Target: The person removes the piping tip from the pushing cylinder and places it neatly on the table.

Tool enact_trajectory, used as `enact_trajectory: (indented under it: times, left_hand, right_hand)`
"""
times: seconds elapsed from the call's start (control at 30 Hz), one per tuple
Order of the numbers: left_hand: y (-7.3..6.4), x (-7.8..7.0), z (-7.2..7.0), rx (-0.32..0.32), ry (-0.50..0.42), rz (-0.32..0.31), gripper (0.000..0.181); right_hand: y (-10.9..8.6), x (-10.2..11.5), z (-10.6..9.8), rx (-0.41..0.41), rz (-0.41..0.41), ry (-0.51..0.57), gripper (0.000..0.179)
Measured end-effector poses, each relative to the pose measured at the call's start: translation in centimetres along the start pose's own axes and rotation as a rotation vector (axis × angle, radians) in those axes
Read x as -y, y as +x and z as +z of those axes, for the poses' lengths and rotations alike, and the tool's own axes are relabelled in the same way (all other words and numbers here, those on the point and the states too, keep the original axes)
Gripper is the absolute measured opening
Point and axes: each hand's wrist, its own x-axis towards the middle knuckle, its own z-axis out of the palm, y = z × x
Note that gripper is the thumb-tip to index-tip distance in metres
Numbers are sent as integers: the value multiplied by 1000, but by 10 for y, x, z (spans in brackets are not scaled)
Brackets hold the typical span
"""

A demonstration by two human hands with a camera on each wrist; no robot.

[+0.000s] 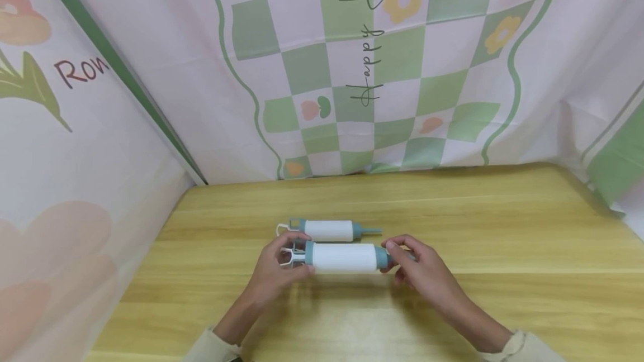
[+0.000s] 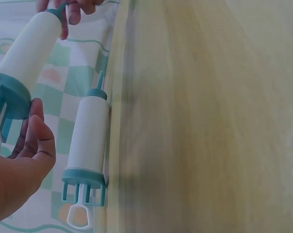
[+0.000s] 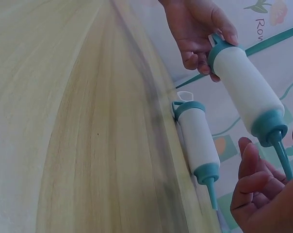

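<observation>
Two hand pumps shaped like big syringes show in all views, each with a white barrel, teal end caps, a thin teal nozzle and a white pull ring. The nearer pump (image 1: 344,257) is held level, crosswise between both hands, above the table. My left hand (image 1: 279,264) grips its left teal cap, thumb and fingers on opposite sides, with the pull ring inside the hand's curve. At the other end, my right hand (image 1: 422,270) holds the nozzle (image 3: 281,158) between thumb and curled fingers. The second pump (image 1: 329,230) lies just behind, untouched, its nozzle pointing right.
A wooden table (image 1: 478,211) spans the space under the hands. Behind it hangs a curtain (image 1: 352,71) with green and white checks and flowers. Another printed cloth (image 1: 75,172) hangs along the left side.
</observation>
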Motion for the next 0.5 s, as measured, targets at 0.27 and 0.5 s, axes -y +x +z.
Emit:
enact_trajectory:
  times: [0.27,0.5]
  left_hand:
    - [1,1,2,17,-2,10,50]
    - [1,1,4,18,-4,2,50]
  right_hand:
    - [2,-1,1,8,15,62,39]
    - [3,-2,3,-1,31,68,33]
